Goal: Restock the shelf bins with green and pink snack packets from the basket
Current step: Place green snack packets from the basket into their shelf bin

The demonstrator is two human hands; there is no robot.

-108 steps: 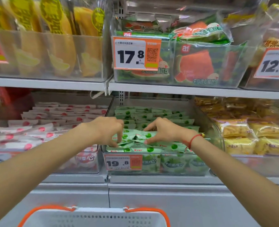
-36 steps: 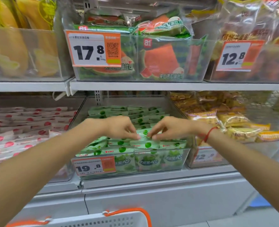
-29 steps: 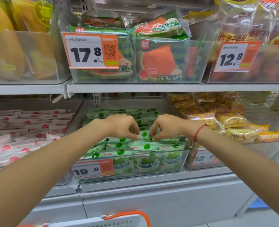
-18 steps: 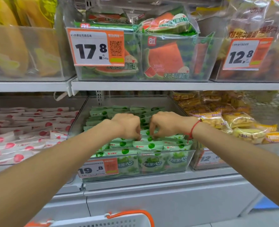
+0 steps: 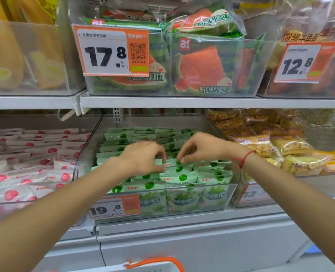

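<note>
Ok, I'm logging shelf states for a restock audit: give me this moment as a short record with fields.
Left hand: fingers curled on the green packets
Right hand: pinching a green packet's top edge
Green bin: packets upright in rows, tag 19.8
Bin on the left: pink packets
Basket: only its orange-handled rim shows

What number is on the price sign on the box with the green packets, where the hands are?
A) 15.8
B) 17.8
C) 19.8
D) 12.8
C: the orange price tag on the front of the clear bin holding the green packets reads 19.8.
</note>
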